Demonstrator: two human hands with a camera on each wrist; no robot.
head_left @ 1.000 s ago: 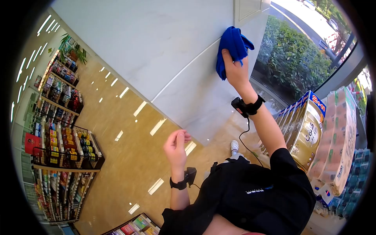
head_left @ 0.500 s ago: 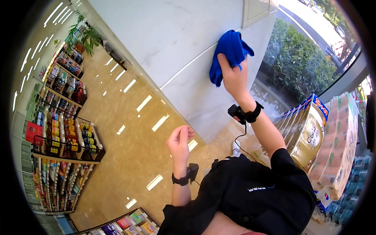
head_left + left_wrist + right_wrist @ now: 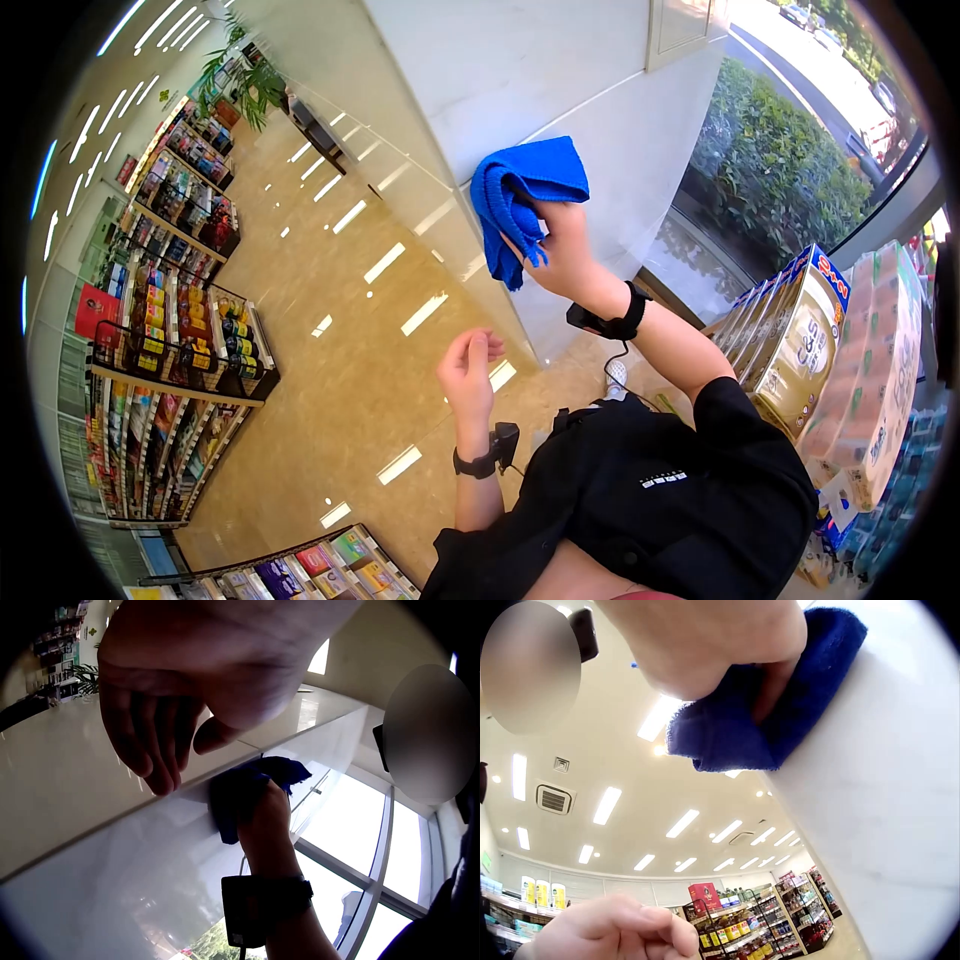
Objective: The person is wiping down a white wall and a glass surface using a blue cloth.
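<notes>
My right hand [image 3: 560,250] grips a blue cloth [image 3: 520,195] and presses it against the white marble pillar [image 3: 560,70], at its left corner. In the right wrist view the blue cloth [image 3: 780,720] bunches under the right hand [image 3: 720,645] on the pillar face [image 3: 885,825]. My left hand [image 3: 468,365] hangs in the air below, fingers loosely curled, holding nothing. The left wrist view shows the left hand [image 3: 161,727] empty, with the cloth [image 3: 244,795] beyond it.
Shop shelves [image 3: 170,350] full of goods stand at the left across a glossy tan floor [image 3: 330,330]. Stacked cartons and paper rolls [image 3: 850,360] rise at the right. A window with a hedge [image 3: 780,170] lies behind the pillar. A potted plant [image 3: 245,80] stands far left.
My right hand has slid the cloth down and left across the pillar, to its corner. The left hand has stayed about where it was.
</notes>
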